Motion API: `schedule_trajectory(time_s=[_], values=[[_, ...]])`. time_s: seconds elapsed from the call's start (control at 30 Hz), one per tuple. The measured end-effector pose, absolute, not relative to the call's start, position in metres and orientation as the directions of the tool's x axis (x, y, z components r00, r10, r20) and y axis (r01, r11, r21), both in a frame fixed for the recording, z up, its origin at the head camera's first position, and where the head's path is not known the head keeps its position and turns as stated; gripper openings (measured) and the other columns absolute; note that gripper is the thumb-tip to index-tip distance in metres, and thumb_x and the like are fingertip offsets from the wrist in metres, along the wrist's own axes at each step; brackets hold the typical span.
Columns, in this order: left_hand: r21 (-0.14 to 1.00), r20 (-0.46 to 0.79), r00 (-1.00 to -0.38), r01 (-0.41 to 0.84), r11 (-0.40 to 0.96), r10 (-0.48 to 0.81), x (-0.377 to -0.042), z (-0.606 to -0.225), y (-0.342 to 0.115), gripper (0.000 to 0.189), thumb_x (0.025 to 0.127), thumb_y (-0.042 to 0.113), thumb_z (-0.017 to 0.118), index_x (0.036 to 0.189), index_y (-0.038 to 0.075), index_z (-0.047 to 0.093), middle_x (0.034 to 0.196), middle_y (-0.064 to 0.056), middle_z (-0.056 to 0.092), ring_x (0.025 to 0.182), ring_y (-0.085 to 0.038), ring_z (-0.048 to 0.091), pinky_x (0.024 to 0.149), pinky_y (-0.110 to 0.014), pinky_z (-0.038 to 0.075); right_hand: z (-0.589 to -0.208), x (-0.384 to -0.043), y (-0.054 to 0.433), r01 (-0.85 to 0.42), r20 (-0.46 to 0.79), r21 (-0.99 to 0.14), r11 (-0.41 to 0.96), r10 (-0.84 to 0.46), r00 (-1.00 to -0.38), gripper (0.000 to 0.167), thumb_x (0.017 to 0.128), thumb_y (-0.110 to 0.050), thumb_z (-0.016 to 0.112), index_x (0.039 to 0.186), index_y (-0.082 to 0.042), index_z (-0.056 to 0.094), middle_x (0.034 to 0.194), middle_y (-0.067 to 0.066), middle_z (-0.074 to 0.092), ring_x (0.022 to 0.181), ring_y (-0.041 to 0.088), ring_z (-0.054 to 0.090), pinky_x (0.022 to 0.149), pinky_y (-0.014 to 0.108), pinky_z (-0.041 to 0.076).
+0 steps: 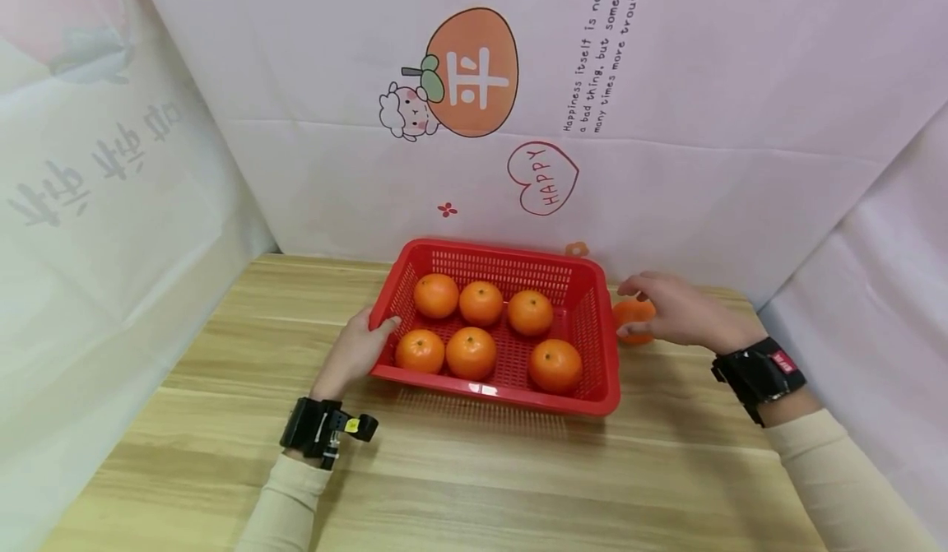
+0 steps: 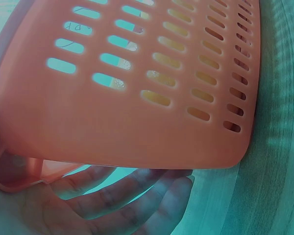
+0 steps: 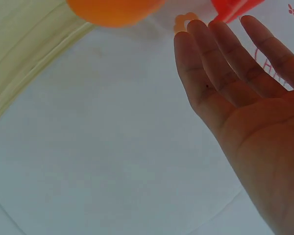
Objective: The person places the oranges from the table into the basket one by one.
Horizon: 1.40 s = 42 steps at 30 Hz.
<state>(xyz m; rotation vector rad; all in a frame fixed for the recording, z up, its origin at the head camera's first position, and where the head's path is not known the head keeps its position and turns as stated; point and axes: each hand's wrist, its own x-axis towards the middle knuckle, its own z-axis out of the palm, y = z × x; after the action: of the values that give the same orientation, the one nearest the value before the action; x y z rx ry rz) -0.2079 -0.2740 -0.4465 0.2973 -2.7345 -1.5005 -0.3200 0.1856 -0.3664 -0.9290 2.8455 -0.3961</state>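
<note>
A red plastic basket with slotted walls stands on the table, holding several oranges. My left hand grips its left end, thumb over the rim and the other fingers outside; the left wrist view shows those fingers along the basket's outer wall. Just beyond the basket's right end, another orange lies on the table. Over it is my right hand, partly covering it. In the right wrist view this hand's fingers are nearly straight, and a gap shows between them and the orange.
The wood-grain table ends at a printed white cloth backdrop close behind the basket. More white cloth hangs at the left and the right. A black camera strap is on each wrist.
</note>
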Motion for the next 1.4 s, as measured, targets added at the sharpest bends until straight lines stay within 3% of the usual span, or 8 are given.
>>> schedule_trajectory(time_s=[0.33, 0.6, 0.87, 1.13, 1.4], values=[[0.845, -0.082, -0.982, -0.159, 0.511, -0.169, -0.209, -0.446, -0.272, 0.043, 0.109, 0.034, 0.053, 0.139, 0.004, 0.056, 0.113, -0.018, 0.07, 0.09, -0.024, 0.069, 0.077, -0.028, 0.052, -0.388, -0.333, 0.194, -0.539, -0.028, -0.272, 0.797, -0.566, -0.824, 0.055, 0.081, -0.023, 0.089, 0.124, 0.004, 0.068, 0.123, 0.026, 0.068, 0.105, 0.037, 0.065, 0.089, 0.059, 0.057], [0.843, -0.056, -0.987, -0.129, 0.522, -0.154, -0.209, -0.445, -0.272, 0.044, 0.109, 0.033, 0.054, 0.14, 0.002, 0.056, 0.119, -0.021, 0.071, 0.093, -0.025, 0.071, 0.077, -0.029, 0.053, -0.406, -0.342, 0.203, -0.484, -0.054, -0.258, 0.836, -0.513, -0.857, 0.062, 0.08, -0.027, 0.09, 0.127, 0.007, 0.066, 0.122, 0.03, 0.063, 0.095, 0.033, 0.063, 0.081, 0.05, 0.057], [0.846, -0.078, -0.984, -0.152, 0.511, -0.163, -0.208, -0.446, -0.272, 0.043, 0.109, 0.033, 0.053, 0.141, 0.004, 0.055, 0.117, -0.018, 0.07, 0.091, -0.025, 0.07, 0.078, -0.028, 0.053, -0.415, -0.345, 0.208, -0.473, -0.024, -0.233, 0.85, -0.491, -0.871, 0.074, 0.082, -0.031, 0.09, 0.135, 0.009, 0.06, 0.128, 0.034, 0.06, 0.097, 0.037, 0.065, 0.082, 0.053, 0.057], [0.839, -0.089, -0.982, -0.166, 0.518, -0.169, -0.208, -0.447, -0.274, 0.044, 0.109, 0.035, 0.052, 0.142, 0.006, 0.054, 0.118, -0.017, 0.07, 0.091, -0.022, 0.07, 0.078, -0.027, 0.053, -0.428, -0.349, 0.209, -0.435, -0.004, -0.259, 0.863, -0.451, -0.892, 0.076, 0.08, -0.028, 0.092, 0.136, 0.008, 0.056, 0.123, 0.03, 0.06, 0.098, 0.037, 0.062, 0.086, 0.056, 0.056], [0.84, -0.086, -0.982, -0.163, 0.518, -0.17, -0.209, -0.448, -0.274, 0.043, 0.109, 0.033, 0.052, 0.142, 0.005, 0.055, 0.118, -0.017, 0.07, 0.092, -0.022, 0.068, 0.078, -0.028, 0.052, -0.442, -0.354, 0.208, -0.413, -0.069, -0.314, 0.855, -0.454, -0.889, 0.072, 0.078, -0.031, 0.091, 0.126, 0.01, 0.058, 0.107, 0.021, 0.064, 0.087, 0.028, 0.062, 0.073, 0.04, 0.055]])
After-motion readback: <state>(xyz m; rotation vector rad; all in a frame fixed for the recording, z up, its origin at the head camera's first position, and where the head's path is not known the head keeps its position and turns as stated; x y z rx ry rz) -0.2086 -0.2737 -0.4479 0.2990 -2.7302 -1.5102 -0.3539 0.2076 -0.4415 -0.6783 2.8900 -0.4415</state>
